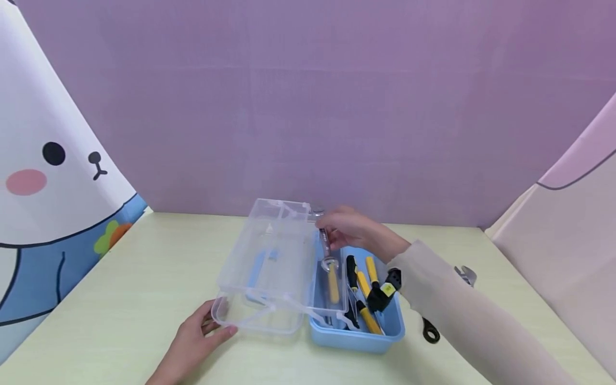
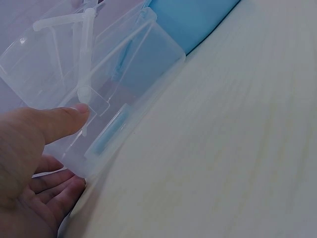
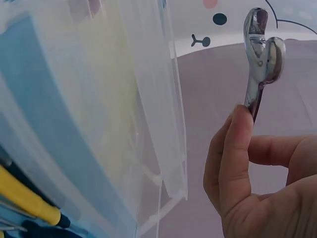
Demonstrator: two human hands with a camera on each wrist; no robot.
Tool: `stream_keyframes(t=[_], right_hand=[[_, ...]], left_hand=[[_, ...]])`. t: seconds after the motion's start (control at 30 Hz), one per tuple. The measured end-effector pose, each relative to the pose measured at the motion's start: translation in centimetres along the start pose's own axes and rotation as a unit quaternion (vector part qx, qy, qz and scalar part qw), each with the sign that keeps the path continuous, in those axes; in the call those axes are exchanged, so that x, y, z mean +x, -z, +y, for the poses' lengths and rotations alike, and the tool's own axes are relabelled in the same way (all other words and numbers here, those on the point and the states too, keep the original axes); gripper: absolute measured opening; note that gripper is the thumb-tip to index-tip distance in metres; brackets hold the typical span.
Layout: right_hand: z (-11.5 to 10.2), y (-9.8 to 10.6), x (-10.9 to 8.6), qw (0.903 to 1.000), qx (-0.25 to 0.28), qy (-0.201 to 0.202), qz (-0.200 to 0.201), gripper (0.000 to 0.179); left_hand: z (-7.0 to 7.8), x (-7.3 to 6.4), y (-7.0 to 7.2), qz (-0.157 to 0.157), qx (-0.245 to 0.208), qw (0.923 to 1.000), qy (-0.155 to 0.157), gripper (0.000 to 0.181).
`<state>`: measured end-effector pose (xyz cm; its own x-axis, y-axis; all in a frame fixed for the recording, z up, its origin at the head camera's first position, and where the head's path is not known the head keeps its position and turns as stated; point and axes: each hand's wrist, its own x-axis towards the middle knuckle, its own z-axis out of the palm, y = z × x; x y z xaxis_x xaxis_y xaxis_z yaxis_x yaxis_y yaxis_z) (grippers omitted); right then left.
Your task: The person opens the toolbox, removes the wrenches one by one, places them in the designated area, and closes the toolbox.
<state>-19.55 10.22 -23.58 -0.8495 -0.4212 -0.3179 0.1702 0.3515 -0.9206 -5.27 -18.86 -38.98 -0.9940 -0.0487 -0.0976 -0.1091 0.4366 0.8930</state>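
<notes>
My right hand (image 1: 350, 229) pinches a chrome wrench (image 3: 260, 57) between thumb and fingers, above the toolbox's clear inner tray; one open end of the wrench points down in the head view. At the near left corner of the clear lid (image 1: 289, 275), my left hand (image 1: 194, 339) grips the edge. In the left wrist view its thumb (image 2: 64, 124) lies against the plastic, with the other fingers around the corner. The light-blue toolbox base (image 1: 353, 340) sits to the right of the swung-open lid. Inside are several yellow-and-black-handled tools (image 1: 369, 318).
An adjustable wrench (image 1: 467, 275) lies on the table at right, partly behind my right forearm; a black handle end with a hole (image 1: 430, 331) shows nearer me. A black object with a yellow label (image 1: 384, 293) is below the right cuff. A purple backdrop (image 1: 308, 117) stands behind the table.
</notes>
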Motion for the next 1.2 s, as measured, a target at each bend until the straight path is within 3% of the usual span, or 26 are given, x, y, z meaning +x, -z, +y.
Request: stream_keyframes(t=[0.17, 0.43, 0.73, 1.2], right_hand=[[0.8, 1.0, -0.6, 1.0, -0.006, -0.002, 0.002, 0.016], [2.3, 2.7, -1.5, 0.9991, -0.019, -0.006, 0.038, 0.017], [3.5, 4.6, -2.7, 0.9993, -0.017, -0.002, 0.032, 0.013], [6.8, 7.6, -4.7, 0.997, -0.043, -0.02, 0.062, 0.033]], left_hand=[[0.0, 0.2, -0.1, -0.001, 0.006, 1.0, 0.003, 0.067], [0.0, 0.1, 0.1, -0.001, 0.011, 0.9999, 0.002, 0.067], [-0.2, 0.4, 0.2, -0.005, 0.014, 0.9999, -0.004, 0.067], [-0.6, 0.8, 0.7, -0.01, 0.03, 0.9995, 0.006, 0.069]])
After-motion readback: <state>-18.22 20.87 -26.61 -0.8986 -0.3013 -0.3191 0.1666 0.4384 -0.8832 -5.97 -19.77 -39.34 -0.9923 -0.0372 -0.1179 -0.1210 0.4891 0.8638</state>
